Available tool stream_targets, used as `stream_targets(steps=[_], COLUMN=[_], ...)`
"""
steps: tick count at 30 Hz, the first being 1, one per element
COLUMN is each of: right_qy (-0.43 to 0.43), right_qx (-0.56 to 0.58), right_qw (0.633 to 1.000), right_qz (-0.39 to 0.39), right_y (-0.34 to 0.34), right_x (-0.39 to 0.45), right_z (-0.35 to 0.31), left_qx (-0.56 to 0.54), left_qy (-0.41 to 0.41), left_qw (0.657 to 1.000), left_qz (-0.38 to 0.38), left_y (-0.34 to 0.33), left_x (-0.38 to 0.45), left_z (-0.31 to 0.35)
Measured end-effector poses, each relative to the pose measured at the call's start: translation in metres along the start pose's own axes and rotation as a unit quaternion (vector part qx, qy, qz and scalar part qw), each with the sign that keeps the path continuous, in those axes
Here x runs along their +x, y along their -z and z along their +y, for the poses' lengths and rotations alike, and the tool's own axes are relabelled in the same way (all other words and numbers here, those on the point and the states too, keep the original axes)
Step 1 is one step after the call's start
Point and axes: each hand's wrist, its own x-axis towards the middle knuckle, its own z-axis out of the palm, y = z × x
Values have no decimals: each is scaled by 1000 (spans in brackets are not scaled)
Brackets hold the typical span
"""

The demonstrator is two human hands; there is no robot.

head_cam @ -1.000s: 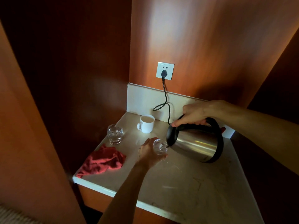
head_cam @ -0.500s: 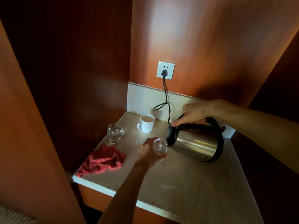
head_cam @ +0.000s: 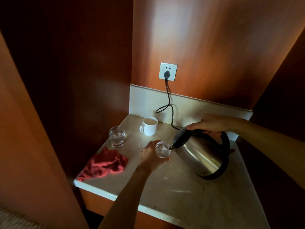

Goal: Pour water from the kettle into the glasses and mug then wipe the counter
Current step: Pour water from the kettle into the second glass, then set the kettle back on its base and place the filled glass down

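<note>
My right hand (head_cam: pixel 210 125) grips the black handle of a steel kettle (head_cam: pixel 202 154), which is tilted left with its spout over a small clear glass (head_cam: pixel 162 150). My left hand (head_cam: pixel 151 155) holds that glass on the pale counter (head_cam: pixel 181 195). A second glass (head_cam: pixel 116 136) with water in it stands at the left, and a white mug (head_cam: pixel 149 125) holding pale liquid stands behind it near the back wall. A crumpled red cloth (head_cam: pixel 105 165) lies at the counter's front left.
A black cord (head_cam: pixel 169 103) runs from a white wall socket (head_cam: pixel 168 71) down behind the kettle. Wooden panels close in the counter at the left, back and right. The counter's front edge (head_cam: pixel 115 195) runs diagonally below my left arm.
The kettle stays tilted over the held glass. Both hands keep their places, with only a slight shift of the view.
</note>
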Motion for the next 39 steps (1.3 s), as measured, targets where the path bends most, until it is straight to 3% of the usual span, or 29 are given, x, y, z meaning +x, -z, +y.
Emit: stream_targets(steps=[11, 21, 29, 39], right_qy=[46, 54, -11, -36], right_qx=[117, 393, 434, 485], right_qw=[990, 885, 836, 798], right_qz=[70, 244, 336, 357], right_y=[7, -3, -31, -47], right_x=[-9, 6, 28, 32], right_z=[11, 64, 89, 120], left_qx=[-4, -6, -9, 1], left_qy=[5, 7, 1, 0], left_qw=[1000, 1000, 1000, 1000], left_qz=[11, 5, -1, -2], left_y=[-2, -4, -4, -4], left_x=[1, 1, 3, 2], left_z=[2, -1, -1, -1])
